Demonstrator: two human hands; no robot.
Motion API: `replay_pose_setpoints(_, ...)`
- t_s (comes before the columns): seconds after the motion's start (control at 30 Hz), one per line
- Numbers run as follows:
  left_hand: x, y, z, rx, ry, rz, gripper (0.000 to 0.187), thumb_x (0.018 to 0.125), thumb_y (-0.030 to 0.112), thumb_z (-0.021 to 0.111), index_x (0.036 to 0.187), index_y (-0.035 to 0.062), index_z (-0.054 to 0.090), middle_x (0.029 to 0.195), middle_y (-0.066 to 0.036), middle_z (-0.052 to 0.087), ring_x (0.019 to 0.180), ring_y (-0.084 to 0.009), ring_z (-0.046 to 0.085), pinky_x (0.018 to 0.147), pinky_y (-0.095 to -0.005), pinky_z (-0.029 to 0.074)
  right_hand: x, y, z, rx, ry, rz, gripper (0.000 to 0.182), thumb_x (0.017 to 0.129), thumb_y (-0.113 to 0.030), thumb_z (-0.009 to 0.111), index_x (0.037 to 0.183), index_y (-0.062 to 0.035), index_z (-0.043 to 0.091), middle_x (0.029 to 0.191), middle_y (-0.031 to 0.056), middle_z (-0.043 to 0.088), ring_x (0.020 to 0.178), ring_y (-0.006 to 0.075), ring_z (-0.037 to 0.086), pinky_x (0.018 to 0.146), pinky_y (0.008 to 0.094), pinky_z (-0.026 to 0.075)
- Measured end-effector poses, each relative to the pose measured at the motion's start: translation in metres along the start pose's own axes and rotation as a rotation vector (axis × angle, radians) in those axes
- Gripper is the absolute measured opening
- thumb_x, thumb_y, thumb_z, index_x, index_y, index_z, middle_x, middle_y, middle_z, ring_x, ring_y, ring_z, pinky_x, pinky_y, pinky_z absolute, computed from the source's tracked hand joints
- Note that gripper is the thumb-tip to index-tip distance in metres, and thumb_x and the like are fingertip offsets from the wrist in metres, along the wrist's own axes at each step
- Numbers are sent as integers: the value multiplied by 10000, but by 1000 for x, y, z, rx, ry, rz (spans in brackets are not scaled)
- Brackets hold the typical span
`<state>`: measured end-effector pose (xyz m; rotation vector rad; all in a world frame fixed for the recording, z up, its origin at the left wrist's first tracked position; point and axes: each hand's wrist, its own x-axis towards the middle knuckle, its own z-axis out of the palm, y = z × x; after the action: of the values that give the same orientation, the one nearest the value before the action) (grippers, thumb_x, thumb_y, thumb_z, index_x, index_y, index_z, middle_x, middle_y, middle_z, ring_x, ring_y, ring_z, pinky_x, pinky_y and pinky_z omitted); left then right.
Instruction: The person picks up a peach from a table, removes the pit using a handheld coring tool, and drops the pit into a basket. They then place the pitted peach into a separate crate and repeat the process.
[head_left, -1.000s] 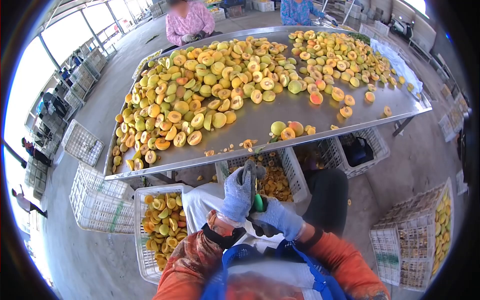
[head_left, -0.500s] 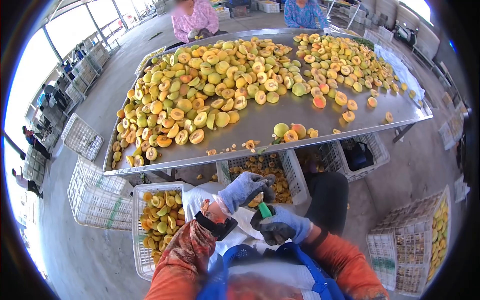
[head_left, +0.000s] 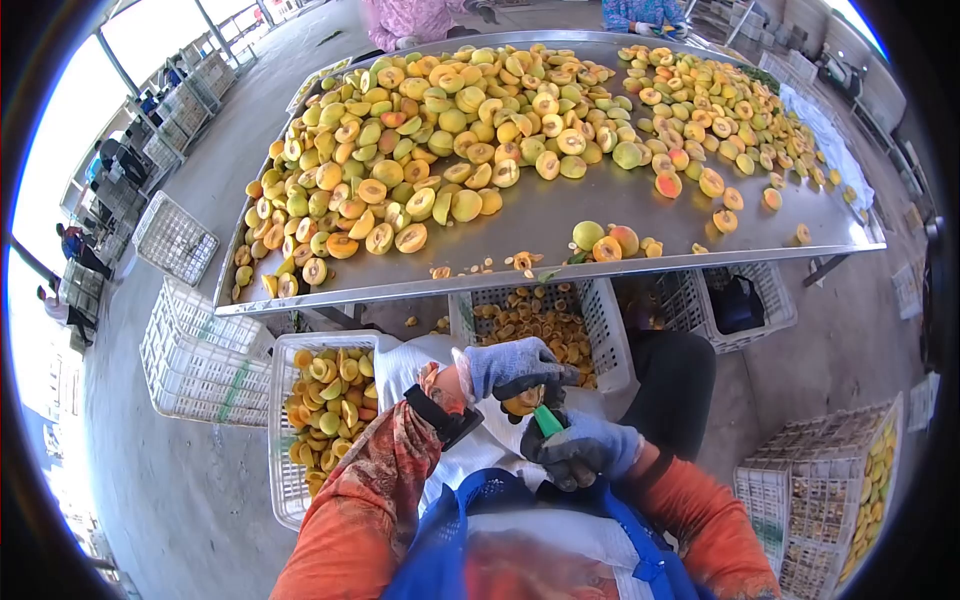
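Observation:
My left hand (head_left: 512, 368), in a blue-grey glove with dark fingers, is closed on a peach half (head_left: 524, 401) above my lap. Gripped in my gloved right hand (head_left: 582, 448) is a small hand tool with a green handle (head_left: 547, 421). The tool's tip meets the peach half, so its exact shape is hidden. Just beyond my hands, a white crate (head_left: 612, 350) under the table holds cut fruit pieces and scraps. At my left, another white crate (head_left: 283, 400) is filled with peach halves (head_left: 325, 415).
A metal table (head_left: 560, 215) stands ahead, heaped with peach halves (head_left: 440, 110); loose pits and scraps lie near its front edge. Stacked crates (head_left: 200, 355) stand at left, and fruit-filled crates (head_left: 820, 490) at right. Two co-workers (head_left: 420, 18) sit across the table.
The view has tilted down and shifted slightly. Both hands stay together at the peach half, which now shows more between the left fingers; the green-handled tool remains in my right hand.

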<state>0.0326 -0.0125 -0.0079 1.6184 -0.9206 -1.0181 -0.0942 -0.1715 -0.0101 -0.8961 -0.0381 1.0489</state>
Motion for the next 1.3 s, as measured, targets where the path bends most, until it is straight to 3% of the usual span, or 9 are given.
replay_pose_setpoints(0.43, -35, 27, -19, -723, 797, -36, 630, 906, 506, 432, 863, -88, 637, 815, -165, 666, 743, -239, 651, 682, -321, 528, -10, -54, 7, 236, 147, -246, 284, 633, -141, 708, 817, 2, 547, 595, 51, 507, 407, 128, 461, 364, 248, 362)
replay_pose_setpoints(0.5, -84, 12, -38, -786, 927, -100, 507, 885, 432, 535, 929, -64, 628, 831, -132, 669, 695, -208, 651, 613, -307, 534, -8, -66, -11, -87, 313, -108, 305, 710, -196, 670, 906, 11, 564, 650, 100, 586, 501, 198, 578, 451, 301, 458)
replay_pose_setpoints(0.57, -144, -23, -46, -196, 1005, -296, 396, 860, 362, 589, 997, -8, 628, 887, -116, 667, 739, -218, 646, 655, -317, 523, 17, -31, -55, -1436, 874, -210, 347, 735, -286, 657, 939, -20, 568, 752, 174, 633, 679, 312, 634, 613, 397, 506)
replay_pose_setpoints(0.6, -173, -43, -48, 100, 1028, -455, 380, 852, 357, 597, 1022, 20, 631, 926, -121, 663, 789, -235, 641, 699, -329, 516, 21, -34, -60, -1352, 913, 147, 404, 746, -370, 643, 973, -46, 566, 849, 206, 635, 819, 376, 611, 737, 446, 482)
replay_pose_setpoints(0.67, -215, -67, -71, 490, 1121, -766, 409, 828, 398, 598, 1059, 62, 632, 1028, -161, 633, 951, -295, 607, 832, -357, 476, 23, -19, -84, -1118, 856, 54, 410, 742, -382, 643, 965, -48, 564, 845, 210, 633, 806, 380, 611, 719, 444, 481)
replay_pose_setpoints(0.83, -197, -69, -175, 651, 1388, -504, 443, 847, 193, 630, 1225, -4, 506, 1183, -129, 578, 981, -171, 565, 862, -279, 442, 49, -25, -95, -1148, 735, 90, 408, 749, -385, 629, 985, -58, 563, 844, 221, 626, 801, 386, 608, 708, 453, 477)
replay_pose_setpoints(1.1, -52, -77, -366, 865, 1198, -765, 787, 753, 596, 570, 1329, 87, 398, 1318, -204, 432, 1213, -357, 419, 983, -435, 355, 80, -31, -130, -592, 530, 386, 410, 772, -394, 593, 936, -19, 580, 721, 176, 631, 675, 354, 621, 645, 406, 493)
replay_pose_setpoints(1.2, -23, -70, -370, 882, 1156, -995, 697, 715, 629, 581, 1270, 214, 507, 1352, -218, 339, 1202, -393, 403, 974, -486, 348, 78, 55, -184, -966, 603, 96, 353, 748, -321, 715, 1004, -103, 608, 840, 119, 661, 741, 250, 642, 648, 368, 504)
replay_pose_setpoints(1.3, -37, -87, -373, 997, 1164, -868, 686, 719, 627, 575, 1237, 178, 538, 1244, -199, 413, 1170, -375, 419, 934, -541, 338, 92, -16, -144, -521, 486, 454, 436, 710, -353, 731, 1019, -75, 597, 829, 140, 649, 790, 302, 634, 685, 393, 498)
